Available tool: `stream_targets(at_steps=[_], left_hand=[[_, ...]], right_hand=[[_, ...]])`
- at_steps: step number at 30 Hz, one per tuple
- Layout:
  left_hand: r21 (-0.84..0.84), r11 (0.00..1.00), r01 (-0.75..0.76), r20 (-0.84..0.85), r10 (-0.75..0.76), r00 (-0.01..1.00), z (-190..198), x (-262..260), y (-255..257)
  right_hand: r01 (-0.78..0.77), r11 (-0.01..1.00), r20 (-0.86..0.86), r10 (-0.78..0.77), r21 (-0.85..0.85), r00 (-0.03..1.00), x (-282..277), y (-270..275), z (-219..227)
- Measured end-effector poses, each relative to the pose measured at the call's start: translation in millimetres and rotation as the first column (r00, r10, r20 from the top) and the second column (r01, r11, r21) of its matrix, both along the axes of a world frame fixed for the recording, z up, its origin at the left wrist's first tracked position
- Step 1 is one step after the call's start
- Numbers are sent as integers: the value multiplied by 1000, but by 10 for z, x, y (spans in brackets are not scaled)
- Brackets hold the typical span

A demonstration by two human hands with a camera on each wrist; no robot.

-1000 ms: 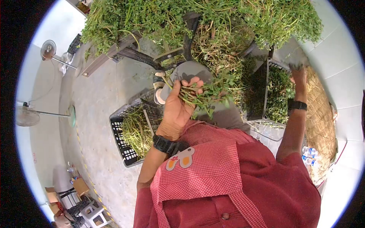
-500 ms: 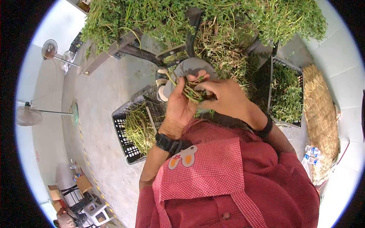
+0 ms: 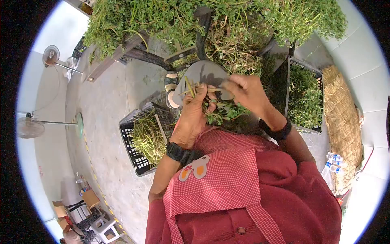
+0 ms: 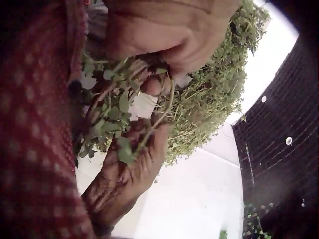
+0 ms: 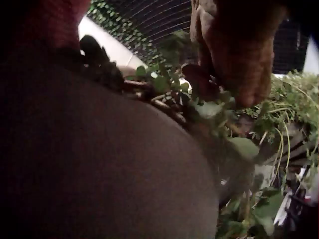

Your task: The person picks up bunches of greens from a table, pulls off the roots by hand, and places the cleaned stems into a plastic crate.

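Note:
My left hand [image 3: 198, 106] grips a bunch of leafy green stems [image 3: 222, 112] above my lap, with the cut stem ends [image 3: 189, 86] sticking up past the fingers. Just right of it, my right hand [image 3: 232, 86] pinches a single thin stem [image 3: 214, 89] that runs across to the bunch. In the left wrist view the left hand [image 4: 169, 40] curls round the leafy sprigs [image 4: 122, 112], and another hand [image 4: 130, 177] lies under them. The right wrist view shows the right hand [image 5: 234, 55] over the leaves [image 5: 209, 107], above my dark trouser knee [image 5: 99, 164].
A big heap of greens [image 3: 170, 16] lies on a bench ahead. A black crate of stems [image 3: 140, 142] stands at my left, and a crate of greens [image 3: 305, 97] at my right beside a straw mat [image 3: 343, 118]. Water bottles [image 3: 331, 162] and fans [image 3: 30, 126] stand farther off.
My right hand left the right crate and came to the bunch, where it now pinches one stem. The left hand turned the bunch, so the stem ends now point up.

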State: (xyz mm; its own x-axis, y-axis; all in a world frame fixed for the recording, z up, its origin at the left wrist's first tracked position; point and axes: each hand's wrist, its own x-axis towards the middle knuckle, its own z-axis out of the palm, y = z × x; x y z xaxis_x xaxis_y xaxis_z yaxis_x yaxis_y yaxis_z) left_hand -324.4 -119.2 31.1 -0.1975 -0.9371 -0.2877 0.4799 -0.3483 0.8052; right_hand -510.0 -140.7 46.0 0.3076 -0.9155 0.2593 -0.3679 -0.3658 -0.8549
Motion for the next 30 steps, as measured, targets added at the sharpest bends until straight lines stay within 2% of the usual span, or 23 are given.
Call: stream_targets(at_steps=[1,2,3,4,5,7,9,11,13,15,17,19,21,22,24,25,26,27,28,29,30], left_hand=[[48,997,-54,-69,58,996,7,3,-9],[99,990,-105,-134,118,984,14,6,-20],[96,990,-101,-132,114,985,20,11,-31],[132,986,-101,-194,125,973,21,16,-29],[169,981,-98,-257,139,956,23,11,-30],[154,985,-82,-305,126,944,46,-7,-36],[140,988,-71,-351,116,929,41,-3,-34],[126,991,-51,-395,97,914,2,17,-53],[134,989,-59,-377,106,920,1,27,-58],[150,986,-66,-360,117,926,-16,30,-43],[137,988,-67,-336,110,935,-25,26,-41],[146,986,-75,-305,117,945,32,7,-24],[152,985,-87,-272,126,954,48,13,-23],[118,991,-69,-262,98,960,19,19,-25],[88,995,-49,-251,69,966,1,17,-22],[105,993,-63,-252,88,964,7,18,-25],[121,989,-79,-252,108,962,8,26,-30],[123,989,-85,-251,114,961,-2,40,-37],[112,993,-47,-341,83,936,-23,53,-46],[96,995,-12,-429,52,902,-48,62,-68],[97,995,-15,-429,55,902,-87,91,-105]], right_hand=[[33,972,176,-75,231,982,-44,-1,46],[21,892,324,-186,452,927,-92,-3,87],[23,893,327,-189,450,926,-151,-30,114],[-79,861,530,-234,502,815,-219,-63,135],[-191,830,696,-287,524,658,-273,-77,157],[-229,818,691,-257,528,676,-294,-36,194],[-255,813,627,-165,524,761,-267,-1,220],[-296,798,629,-129,524,767,-267,-38,55],[-417,727,686,-101,546,721,-234,-34,-13],[-414,694,663,-121,588,739,-138,-11,31],[-380,618,568,-135,689,812,-60,17,88],[-377,641,569,-115,668,814,-52,26,101],[-318,611,467,-95,725,879,-18,43,159],[-318,611,467,-96,725,879,-11,37,152],[-378,660,461,54,649,886,-5,16,97],[-377,658,460,53,651,886,5,2,42],[-133,946,172,84,294,981,26,-15,-25],[18,979,-102,-39,-202,994,54,-26,-59],[138,983,-59,-146,-124,988,83,14,23],[132,983,-59,-140,-125,988,55,7,94],[230,958,-33,-239,-172,970,-17,9,156]])
